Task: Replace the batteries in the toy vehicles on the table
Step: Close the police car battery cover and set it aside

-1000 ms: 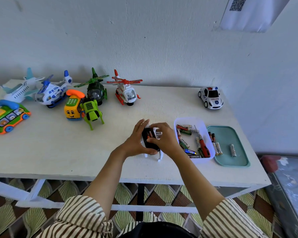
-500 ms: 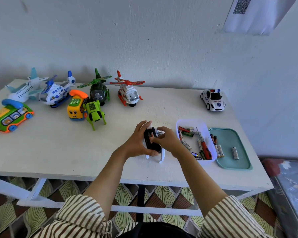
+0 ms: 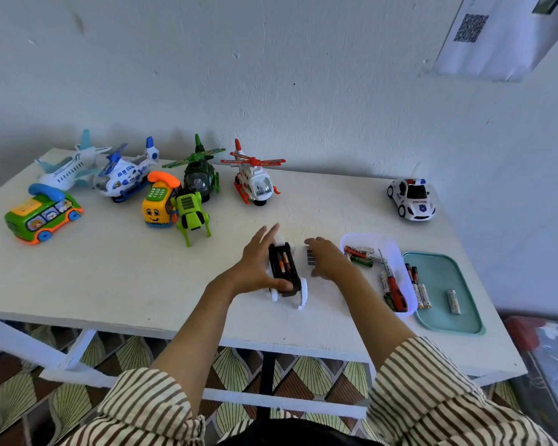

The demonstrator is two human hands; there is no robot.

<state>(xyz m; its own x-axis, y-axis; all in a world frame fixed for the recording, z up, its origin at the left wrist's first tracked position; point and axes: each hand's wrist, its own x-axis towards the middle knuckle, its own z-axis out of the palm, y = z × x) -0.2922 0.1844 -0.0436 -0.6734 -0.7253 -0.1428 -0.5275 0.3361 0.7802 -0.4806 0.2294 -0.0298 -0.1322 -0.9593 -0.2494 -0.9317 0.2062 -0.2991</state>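
Toy upturned, battery bay uncovered

Near the front edge of the white wooden table [image 3: 110, 278] lies a white plastic toy vehicle [image 3: 293, 281], turned black underside up. Its battery compartment stands uncovered, showing orange cylindrical batteries [image 3: 283, 262] inside. The left hand [image 3: 255, 262] grips the toy, thumb curled over its near end and fingers stretched along the far side. Just right of the toy, a small black ribbed cover [image 3: 310, 260] sits at the thumb side of the right hand [image 3: 329, 262], which is palm down with fingers fairly straight. Whether it pinches the cover cannot be told. Beside that hand, a translucent white tub [image 3: 397, 252] holds loose batteries and a red-handled screwdriver [image 3: 395, 289].
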